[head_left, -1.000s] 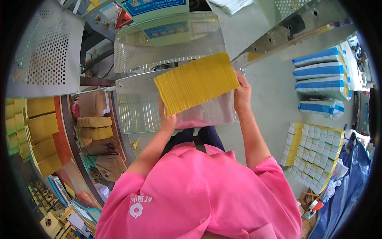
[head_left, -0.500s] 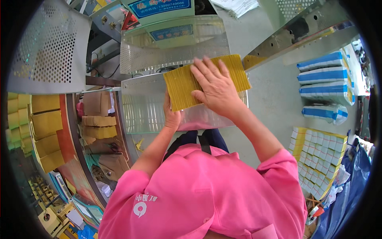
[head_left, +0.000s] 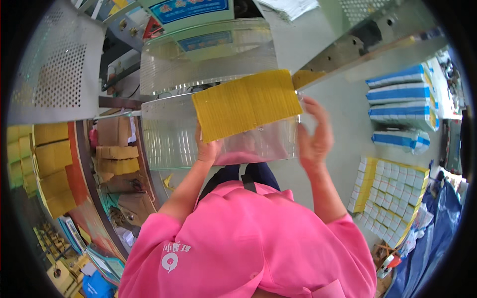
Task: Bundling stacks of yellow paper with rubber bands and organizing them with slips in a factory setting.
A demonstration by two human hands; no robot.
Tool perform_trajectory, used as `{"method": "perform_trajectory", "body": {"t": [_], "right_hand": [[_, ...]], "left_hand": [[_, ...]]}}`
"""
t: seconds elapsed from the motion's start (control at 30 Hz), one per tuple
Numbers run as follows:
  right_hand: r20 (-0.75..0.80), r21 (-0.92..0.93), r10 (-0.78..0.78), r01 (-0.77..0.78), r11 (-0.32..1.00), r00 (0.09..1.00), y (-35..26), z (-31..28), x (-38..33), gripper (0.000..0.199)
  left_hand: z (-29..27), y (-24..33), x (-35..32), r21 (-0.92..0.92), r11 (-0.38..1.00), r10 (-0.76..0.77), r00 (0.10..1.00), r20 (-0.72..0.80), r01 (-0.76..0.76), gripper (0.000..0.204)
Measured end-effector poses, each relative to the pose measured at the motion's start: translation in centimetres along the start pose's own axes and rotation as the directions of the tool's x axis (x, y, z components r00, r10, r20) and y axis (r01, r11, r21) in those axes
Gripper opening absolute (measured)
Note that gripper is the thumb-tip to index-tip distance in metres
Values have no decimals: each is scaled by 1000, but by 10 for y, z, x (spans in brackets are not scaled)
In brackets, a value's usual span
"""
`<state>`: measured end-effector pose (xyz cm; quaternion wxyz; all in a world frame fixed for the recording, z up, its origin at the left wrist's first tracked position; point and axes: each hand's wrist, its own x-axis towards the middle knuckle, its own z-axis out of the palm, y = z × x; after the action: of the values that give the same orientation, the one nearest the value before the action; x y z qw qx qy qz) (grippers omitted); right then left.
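A thick stack of yellow paper sheets (head_left: 248, 105), its many edges showing as fine lines, lies tilted above a clear plastic cover. My left hand (head_left: 207, 149) grips the stack at its near left corner, with most of the fingers hidden behind the paper. Just off the stack's right end is my right hand (head_left: 316, 136), open, fingers bent and thumb apart, holding nothing. The clear cover (head_left: 169, 134) spreads beneath the stack and both hands.
A metal beam (head_left: 357, 47) slants in from the upper right, close to the stack. Perforated metal panels (head_left: 59, 74) stand left. Yellow bundles (head_left: 52, 164) sit on a left shelf. At right are blue-and-white packages (head_left: 400, 94) and rows of small white bundles (head_left: 392, 191).
My right hand has lifted off the top of the stack and moved right, beyond its end. The left hand still grips the stack, which appears slightly further left.
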<state>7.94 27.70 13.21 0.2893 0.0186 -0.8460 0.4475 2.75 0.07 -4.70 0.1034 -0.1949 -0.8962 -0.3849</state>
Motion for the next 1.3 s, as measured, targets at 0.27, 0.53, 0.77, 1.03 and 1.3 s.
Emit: {"method": "perform_trajectory", "body": {"t": [0.27, 0.53, 0.77, 1.03, 1.3], "right_hand": [[297, 212, 502, -569, 795, 812, 101, 23, -43, 46], [330, -67, 482, -489, 870, 812, 47, 26, 3, 33], [353, -305, 559, -472, 827, 750, 71, 51, -11, 45], [357, 68, 574, -633, 771, 737, 78, 33, -22, 39], [431, 150, 676, -786, 600, 598, 84, 28, -27, 35]], "left_hand": [[0, 16, 15, -429, 867, -270, 962, 27, 255, 42], [-65, 31, 38, -690, 517, -465, 843, 270, 506, 50], [-84, 44, 54, -427, 263, -677, 481, 557, 865, 72], [-54, -14, 10, -269, 680, -632, 732, 255, 682, 75], [-63, 28, 23, -713, 301, -622, 697, 356, 633, 68]]}}
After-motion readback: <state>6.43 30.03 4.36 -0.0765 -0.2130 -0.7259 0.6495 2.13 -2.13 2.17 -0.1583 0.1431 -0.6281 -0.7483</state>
